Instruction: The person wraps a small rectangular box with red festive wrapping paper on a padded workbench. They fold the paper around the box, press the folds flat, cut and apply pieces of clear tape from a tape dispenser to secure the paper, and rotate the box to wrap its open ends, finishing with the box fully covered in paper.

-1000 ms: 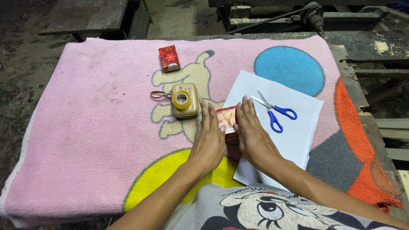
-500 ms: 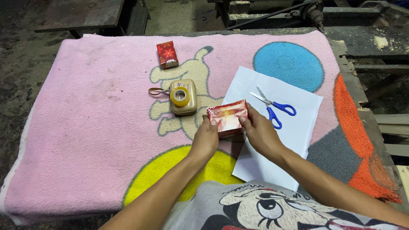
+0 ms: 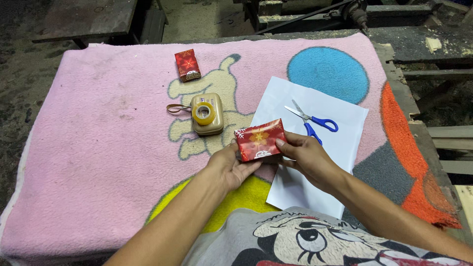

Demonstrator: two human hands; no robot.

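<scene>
Above the pink blanket (image 3: 98, 148), just over the near left corner of the white paper sheet (image 3: 340, 143), both hands now hold the small red wrapped box (image 3: 259, 140) up in the air; a second ago it lay pressed flat under both palms, so the pressing of the wrap looks finished and the box has come up, seemingly for a look or a turn. The left hand (image 3: 229, 167) cups it from below with fingers curled under its lower left edge, and the right hand (image 3: 308, 157) pinches its right end between thumb and fingertips. The box's long axis runs left to right, tilted slightly up toward the right, with its broad patterned face turned up at the camera. Blue-handled scissors (image 3: 315, 119) lie on the paper, well apart from a tape roll (image 3: 203, 114) resting on a tan case (image 3: 208, 114), and a second red box (image 3: 187, 65) sits farther off.
</scene>
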